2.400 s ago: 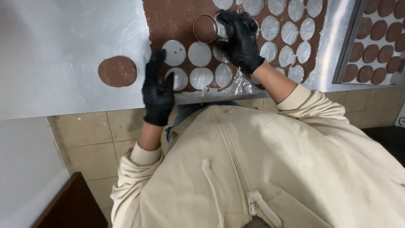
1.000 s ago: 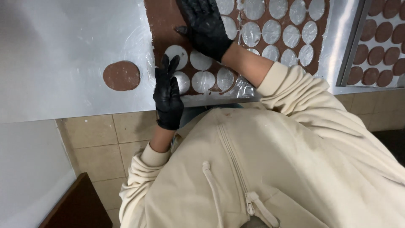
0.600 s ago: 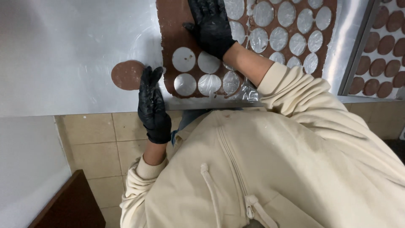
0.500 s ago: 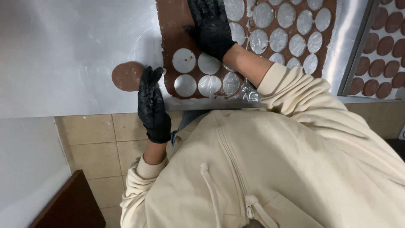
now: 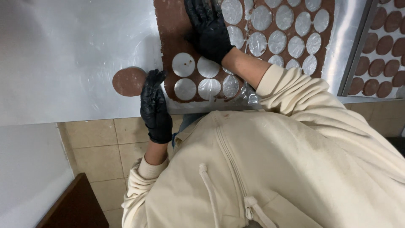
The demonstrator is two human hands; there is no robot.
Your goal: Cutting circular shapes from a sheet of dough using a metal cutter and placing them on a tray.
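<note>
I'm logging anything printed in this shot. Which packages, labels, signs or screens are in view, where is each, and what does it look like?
None in view: no package, label, sign or screen.
Only a brown dough sheet with round holes on the steel table, one cut disc, a tray of discs at right, and two black-gloved hands.

No packages, labels, signs or screens show anywhere on the steel table or floor.

A cut dough disc (image 5: 129,81) lies on the table (image 5: 63,50) left of the dough sheet (image 5: 177,25), tray (image 5: 356,46) at right.
</note>
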